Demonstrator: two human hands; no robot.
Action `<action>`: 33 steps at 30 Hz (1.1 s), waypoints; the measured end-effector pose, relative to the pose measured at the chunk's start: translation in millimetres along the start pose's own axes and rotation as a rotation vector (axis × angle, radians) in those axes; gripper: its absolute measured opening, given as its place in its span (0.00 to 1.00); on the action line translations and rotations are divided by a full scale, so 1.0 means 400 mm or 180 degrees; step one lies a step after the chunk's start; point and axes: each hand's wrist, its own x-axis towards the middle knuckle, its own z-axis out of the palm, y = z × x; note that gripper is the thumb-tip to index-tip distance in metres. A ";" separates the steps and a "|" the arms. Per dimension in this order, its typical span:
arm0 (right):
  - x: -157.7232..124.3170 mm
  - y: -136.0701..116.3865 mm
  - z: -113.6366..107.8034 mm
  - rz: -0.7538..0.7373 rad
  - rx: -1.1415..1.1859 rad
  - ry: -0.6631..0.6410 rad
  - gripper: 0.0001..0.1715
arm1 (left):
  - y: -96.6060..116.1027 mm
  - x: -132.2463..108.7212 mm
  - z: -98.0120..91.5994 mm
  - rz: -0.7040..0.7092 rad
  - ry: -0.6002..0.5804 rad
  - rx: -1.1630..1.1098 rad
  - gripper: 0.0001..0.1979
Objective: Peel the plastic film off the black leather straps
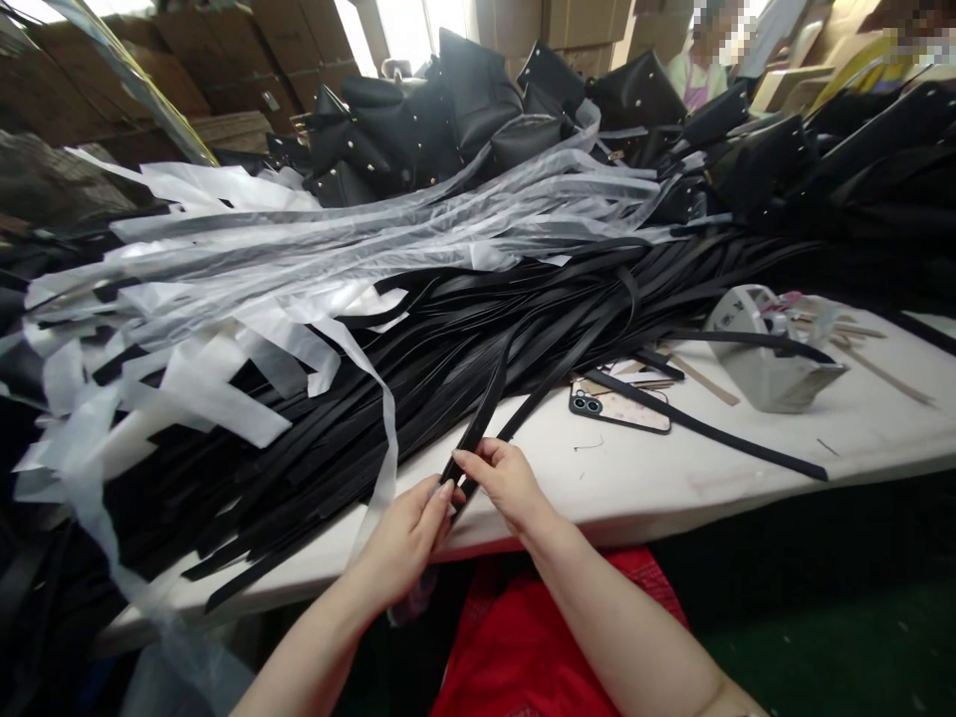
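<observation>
A long black strap (489, 398) runs from the big pile of black straps (418, 378) down to the front edge of the table. My left hand (410, 533) is closed around its near end, thumb on top. Just above and to the right, my right hand (508, 478) pinches the same strap between thumb and fingers. Both hands almost touch each other. A second length of black strap passes below my right hand; whether it belongs to the same piece, I cannot tell.
Translucent plastic strips (373, 239) cover the pile's far side, with black bags (463, 110) behind. On the white table (523, 528) lie a phone (619, 406), a loose strap (717, 433) and a grey tape dispenser-like holder (777, 363). Two people are at the back right.
</observation>
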 end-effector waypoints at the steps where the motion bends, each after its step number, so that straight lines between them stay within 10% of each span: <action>1: 0.001 -0.013 -0.010 -0.0107 -0.0252 0.0188 0.20 | 0.008 0.002 0.002 0.0043 0.0047 0.0103 0.20; 6: 0.002 -0.069 -0.040 -0.0741 -0.0964 0.1040 0.22 | 0.046 0.015 0.019 0.0313 0.0290 0.0089 0.16; 15: 0.022 -0.097 -0.040 -0.0575 -0.0615 0.0816 0.16 | 0.053 0.020 0.046 0.0381 0.0086 0.0217 0.20; 24: 0.015 -0.145 -0.063 -0.0514 0.0064 0.0672 0.18 | 0.075 0.000 -0.001 -0.0562 -0.1261 -0.2177 0.26; 33: -0.040 -0.162 -0.111 -0.0452 -0.0562 0.0603 0.17 | 0.066 0.020 -0.019 -0.0740 -0.1012 -0.2547 0.25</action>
